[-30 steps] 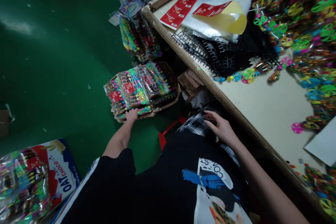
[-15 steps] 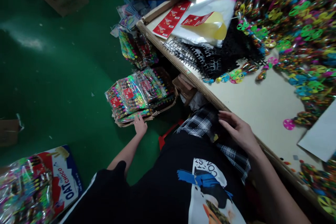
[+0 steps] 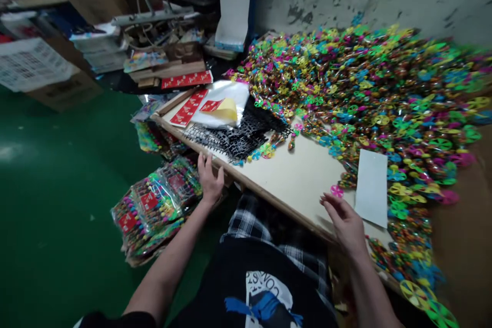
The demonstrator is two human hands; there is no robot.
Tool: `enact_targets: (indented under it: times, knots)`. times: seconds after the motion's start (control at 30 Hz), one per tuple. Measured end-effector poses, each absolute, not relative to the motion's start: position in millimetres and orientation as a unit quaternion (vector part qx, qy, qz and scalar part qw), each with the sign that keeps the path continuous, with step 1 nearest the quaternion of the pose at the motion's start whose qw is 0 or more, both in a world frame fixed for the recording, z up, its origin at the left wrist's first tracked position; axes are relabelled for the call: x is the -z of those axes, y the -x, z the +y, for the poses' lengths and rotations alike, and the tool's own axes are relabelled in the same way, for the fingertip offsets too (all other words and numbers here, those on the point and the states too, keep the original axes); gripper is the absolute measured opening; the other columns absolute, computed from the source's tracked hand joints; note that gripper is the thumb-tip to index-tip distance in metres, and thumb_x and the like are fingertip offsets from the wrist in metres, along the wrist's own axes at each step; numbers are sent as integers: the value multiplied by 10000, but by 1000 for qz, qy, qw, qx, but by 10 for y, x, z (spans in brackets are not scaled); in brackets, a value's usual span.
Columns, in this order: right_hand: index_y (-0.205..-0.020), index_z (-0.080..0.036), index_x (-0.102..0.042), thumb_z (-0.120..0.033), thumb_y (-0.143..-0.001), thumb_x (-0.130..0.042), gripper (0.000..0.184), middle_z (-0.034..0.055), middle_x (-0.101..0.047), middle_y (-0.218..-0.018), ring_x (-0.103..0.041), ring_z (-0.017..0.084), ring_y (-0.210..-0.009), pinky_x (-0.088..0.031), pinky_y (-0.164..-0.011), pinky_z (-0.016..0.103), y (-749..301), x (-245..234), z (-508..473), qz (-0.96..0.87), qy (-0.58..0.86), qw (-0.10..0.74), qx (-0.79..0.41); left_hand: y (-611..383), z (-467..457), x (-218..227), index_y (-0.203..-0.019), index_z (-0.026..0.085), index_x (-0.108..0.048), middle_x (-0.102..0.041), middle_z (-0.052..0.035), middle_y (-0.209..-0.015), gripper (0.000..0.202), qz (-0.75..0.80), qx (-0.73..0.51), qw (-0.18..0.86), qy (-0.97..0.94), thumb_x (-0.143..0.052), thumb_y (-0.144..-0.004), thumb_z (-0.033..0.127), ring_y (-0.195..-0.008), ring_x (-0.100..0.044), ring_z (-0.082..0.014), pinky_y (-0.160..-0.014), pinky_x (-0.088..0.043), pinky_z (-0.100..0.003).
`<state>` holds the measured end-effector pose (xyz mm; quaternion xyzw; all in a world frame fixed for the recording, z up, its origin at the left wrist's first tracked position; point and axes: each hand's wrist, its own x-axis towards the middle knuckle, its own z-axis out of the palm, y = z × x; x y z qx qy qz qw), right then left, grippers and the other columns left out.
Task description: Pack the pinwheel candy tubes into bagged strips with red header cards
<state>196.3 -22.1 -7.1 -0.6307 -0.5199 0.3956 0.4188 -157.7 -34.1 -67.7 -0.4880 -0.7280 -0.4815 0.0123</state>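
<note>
My left hand (image 3: 210,182) is at the table's front edge with its fingers apart and nothing in it. Near its fingertips lies a black mesh cloth (image 3: 240,141) on the table (image 3: 295,174). Over the table's front part hangs my right hand (image 3: 346,223), open and holding nothing. A pink fan-topped candy tube (image 3: 337,191) lies just beyond its fingertips, and a white card (image 3: 371,187) is to its right. Many such tubes form a large pile (image 3: 346,92) at the back and right. Below my left hand, packed bags (image 3: 154,200) of colourful tubes with red labels stand by the table.
Sheets of red labels (image 3: 189,107) and clear plastic bags (image 3: 230,95) lie at the table's far left. Behind them is a cluttered bench with a metal-framed machine (image 3: 154,15). A cardboard box (image 3: 65,89) stands on the green floor (image 3: 49,179).
My left hand has left the packed bags and come up to the table edge. The right hand has moved over the table. The view has lifted towards the pile and the wall.
</note>
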Motion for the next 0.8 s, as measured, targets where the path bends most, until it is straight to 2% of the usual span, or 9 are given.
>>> enact_targets:
  times: [0.13, 0.23, 0.3, 0.37, 0.47, 0.6, 0.7, 0.8]
  knots:
    - [-901, -192, -671, -552, -625, -676, 454, 82, -724, -907, -688, 244, -871, -537, -881, 418, -2266, 90, -272, -464, 681, 452, -341, 1760, 526, 166, -1211, 164, -523, -435, -176, -1367, 411, -716, 469, 34, 515, -531, -813, 269, -1306, -401, -282, -1096, -307, -442]
    - [-919, -191, -668, -534, -639, -665, 444, 78, -728, -902, -691, 244, -878, -560, -842, 375, -2395, 77, -326, -435, 706, 449, -332, 1805, 1061, -55, -1138, 138, -557, -590, -164, -1172, 378, -772, 422, -26, 475, -539, -813, 331, -1140, -541, -274, -1012, -385, -437]
    - [-922, -193, -668, -531, -638, -663, 441, 77, -730, -903, -690, 250, -891, -569, -825, 360, -2428, 75, -346, -421, 717, 436, -343, 1770, 1329, -125, -1027, 131, -597, -624, -160, -1094, 375, -821, 379, -68, 422, -552, -803, 428, -1093, -562, -292, -978, -396, -457]
    - [-915, -193, -670, -542, -628, -661, 452, 78, -732, -900, -689, 261, -897, -578, -809, 357, -2435, 85, -343, -415, 721, 424, -357, 1720, 1527, -144, -890, 138, -618, -634, -155, -1052, 349, -845, 375, -98, 369, -601, -761, 461, -1091, -558, -315, -965, -393, -471]
    - [-913, -192, -670, -576, -612, -649, 488, 80, -732, -899, -690, 269, -889, -585, -796, 361, -2429, 109, -304, -416, 724, 413, -363, 1740, 1732, -157, -846, 127, -608, -650, -128, -974, 220, -830, 436, -127, 324, -605, -770, 334, -1005, -599, -267, -898, -446, -395]
    - [-924, -197, -669, -626, -599, -623, 540, 86, -728, -934, -681, 281, -925, -555, -872, 394, -2438, 115, -242, -418, 740, 386, -360, 2117, 1909, -385, -1027, 61, -550, -632, -122, -1031, 257, -751, 578, -83, 308, -500, -843, 234, -909, -602, -149, -832, -470, -262]
    - [-917, -195, -671, -659, -586, -610, 573, 88, -726, -939, -672, 298, -945, -533, -907, 428, -2437, 117, -210, -420, 753, 372, -344, 2576, 1966, -725, -1053, 9, -524, -616, -128, -1064, 274, -639, 687, -45, 343, -512, -827, 163, -863, -576, -107, -847, -467, -247]
    - [-917, -191, -672, -652, -599, -612, 564, 80, -729, -914, -680, 287, -920, -549, -883, 411, -2400, 132, -184, -432, 746, 372, -344, 2977, 1919, -1011, -990, 6, -556, -633, -92, -998, 231, -610, 673, -80, 411, -522, -777, 88, -852, -577, -118, -884, -475, -290]
